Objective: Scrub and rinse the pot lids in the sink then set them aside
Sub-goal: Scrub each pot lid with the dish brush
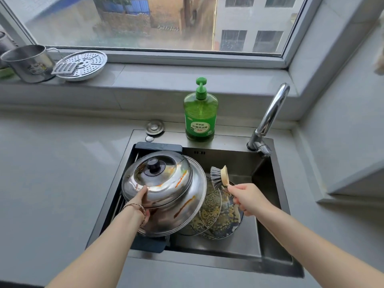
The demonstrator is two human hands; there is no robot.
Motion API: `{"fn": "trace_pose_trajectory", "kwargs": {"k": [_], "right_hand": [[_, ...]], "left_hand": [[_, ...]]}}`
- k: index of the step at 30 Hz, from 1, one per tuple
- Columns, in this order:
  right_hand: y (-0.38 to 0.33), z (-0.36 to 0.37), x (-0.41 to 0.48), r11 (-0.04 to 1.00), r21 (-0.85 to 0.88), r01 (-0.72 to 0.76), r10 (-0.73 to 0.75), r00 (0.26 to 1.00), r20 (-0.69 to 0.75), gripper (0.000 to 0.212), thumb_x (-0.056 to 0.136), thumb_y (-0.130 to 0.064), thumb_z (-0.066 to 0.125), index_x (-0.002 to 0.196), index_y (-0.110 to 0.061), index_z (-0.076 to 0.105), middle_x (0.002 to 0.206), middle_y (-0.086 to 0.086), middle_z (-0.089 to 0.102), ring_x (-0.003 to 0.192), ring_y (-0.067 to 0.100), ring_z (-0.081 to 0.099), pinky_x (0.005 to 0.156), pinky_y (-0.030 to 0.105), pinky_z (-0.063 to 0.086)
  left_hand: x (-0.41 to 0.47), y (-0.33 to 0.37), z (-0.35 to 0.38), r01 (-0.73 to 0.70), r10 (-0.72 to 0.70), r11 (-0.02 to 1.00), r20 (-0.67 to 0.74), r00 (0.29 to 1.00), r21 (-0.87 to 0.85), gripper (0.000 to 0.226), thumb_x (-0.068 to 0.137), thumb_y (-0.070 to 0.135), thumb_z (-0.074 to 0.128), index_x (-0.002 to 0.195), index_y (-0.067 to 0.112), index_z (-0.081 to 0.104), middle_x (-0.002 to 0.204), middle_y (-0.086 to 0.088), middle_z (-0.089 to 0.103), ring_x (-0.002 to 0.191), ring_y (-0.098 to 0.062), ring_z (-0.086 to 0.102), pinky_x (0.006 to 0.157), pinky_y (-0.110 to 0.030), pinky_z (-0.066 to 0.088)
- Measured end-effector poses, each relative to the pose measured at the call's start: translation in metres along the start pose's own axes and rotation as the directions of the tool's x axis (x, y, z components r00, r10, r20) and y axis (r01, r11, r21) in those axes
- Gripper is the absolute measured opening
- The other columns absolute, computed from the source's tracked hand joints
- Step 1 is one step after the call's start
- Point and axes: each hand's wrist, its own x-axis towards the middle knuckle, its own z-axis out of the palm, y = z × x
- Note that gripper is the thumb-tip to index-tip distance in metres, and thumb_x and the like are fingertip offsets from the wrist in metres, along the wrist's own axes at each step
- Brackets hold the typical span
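L hand (143,199) grips the near rim of the top lid (160,179). It's stacked on a bigger lid at the sink's (207,261) left side, over the rack (159,146). R hand (248,201) is closed round the brush (219,177) handle, bristles raised, off the lids. Soapy glass lids (216,210) lean beside. Best approach: tilt top lid w/ L, scrub orange streaks from knob outward w/ short firm strokes. No water seen at tap (270,119), so rinse after.
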Motion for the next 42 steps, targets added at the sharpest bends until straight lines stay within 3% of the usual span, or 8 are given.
{"fn": "trace_pose_trajectory", "kwargs": {"k": [7,12,18,28,32,36,40,42], "right_hand": [[0.010,-0.004,-0.004,0.999,0.044,0.013,-0.013,1.000,0.000,0.032,0.095,-0.029,0.047,0.085,-0.002,0.061,0.056,0.002,0.041,0.041,0.009,0.031,0.039,0.018,0.027],[0.018,-0.012,-0.014,0.995,0.015,0.101,-0.100,0.994,-0.041,0.041,0.097,-0.024,0.045,0.137,-0.017,0.043,0.059,0.000,0.050,0.038,0.003,0.041,0.039,0.015,0.033],[0.016,-0.026,-0.038,0.913,-0.080,0.399,-0.405,0.910,-0.091,0.051,0.096,-0.023,0.047,0.124,-0.063,0.035,0.061,-0.017,0.057,0.058,0.008,0.047,0.059,0.025,0.040],[0.009,-0.008,-0.067,0.817,-0.046,0.575,-0.568,0.788,-0.237,0.029,0.080,-0.017,0.073,0.108,-0.015,0.070,0.121,-0.015,0.053,0.096,-0.003,0.055,0.081,0.001,0.041],[0.014,-0.003,-0.076,0.676,-0.111,0.729,-0.731,0.643,-0.229,0.031,0.074,-0.019,0.075,0.104,-0.011,0.072,0.122,-0.012,0.058,0.108,0.001,0.059,0.092,0.016,0.048],[0.010,-0.024,-0.057,0.802,0.023,0.596,-0.558,0.764,-0.324,0.034,0.080,-0.003,0.070,0.114,-0.008,0.065,0.123,-0.009,0.055,0.107,0.000,0.059,0.089,0.010,0.047],[0.008,-0.004,-0.076,0.625,-0.130,0.770,-0.779,0.605,-0.164,0.025,0.083,-0.007,0.066,0.107,-0.007,0.070,0.122,-0.013,0.055,0.106,0.000,0.058,0.096,0.014,0.044],[0.011,-0.008,-0.069,0.728,-0.045,0.684,-0.680,0.711,-0.181,0.025,0.085,-0.008,0.065,0.110,-0.009,0.069,0.116,-0.010,0.062,0.101,-0.002,0.059,0.094,0.015,0.045]], "left_hand": [[-0.013,0.007,0.023,-0.143,0.165,0.963,0.081,0.983,-0.228,0.028,0.085,0.024,0.066,0.106,0.007,0.059,0.089,-0.007,0.064,0.059,-0.019,0.060,0.052,-0.034,0.050],[-0.031,0.022,0.046,-0.220,0.286,0.939,0.243,0.927,-0.266,0.004,0.084,0.005,0.061,0.085,0.006,0.058,0.097,-0.011,0.068,0.064,-0.023,0.068,0.060,-0.041,0.059],[-0.061,0.020,0.055,-0.465,0.487,0.874,0.242,0.839,-0.143,0.056,0.062,0.017,0.082,0.111,-0.001,0.062,0.093,-0.013,0.071,0.076,-0.028,0.069,0.067,-0.037,0.056],[-0.126,-0.043,0.079,-0.622,0.577,0.711,0.233,0.783,0.328,0.061,0.085,0.064,0.039,0.063,0.007,0.044,0.056,-0.003,0.042,0.049,-0.016,0.038,0.047,-0.027,0.030],[-0.131,-0.051,0.081,-0.641,0.587,0.704,0.258,0.768,0.307,0.059,0.090,0.059,0.033,0.062,0.010,0.047,0.060,-0.004,0.047,0.057,-0.020,0.047,0.063,-0.031,0.042],[-0.132,-0.055,0.080,-0.658,0.587,0.676,0.297,0.753,0.333,0.057,0.090,0.058,0.037,0.064,0.008,0.046,0.061,-0.007,0.047,0.063,-0.022,0.049,0.066,-0.033,0.043],[-0.135,-0.054,0.078,-0.678,0.627,0.610,0.274,0.729,0.409,0.057,0.093,0.054,0.035,0.058,0.010,0.044,0.061,-0.005,0.047,0.058,-0.020,0.045,0.058,-0.028,0.037],[-0.137,-0.056,0.075,-0.701,0.638,0.595,0.300,0.710,0.394,0.058,0.093,0.054,0.035,0.054,0.011,0.042,0.057,-0.004,0.045,0.057,-0.021,0.044,0.059,-0.031,0.039]]}}
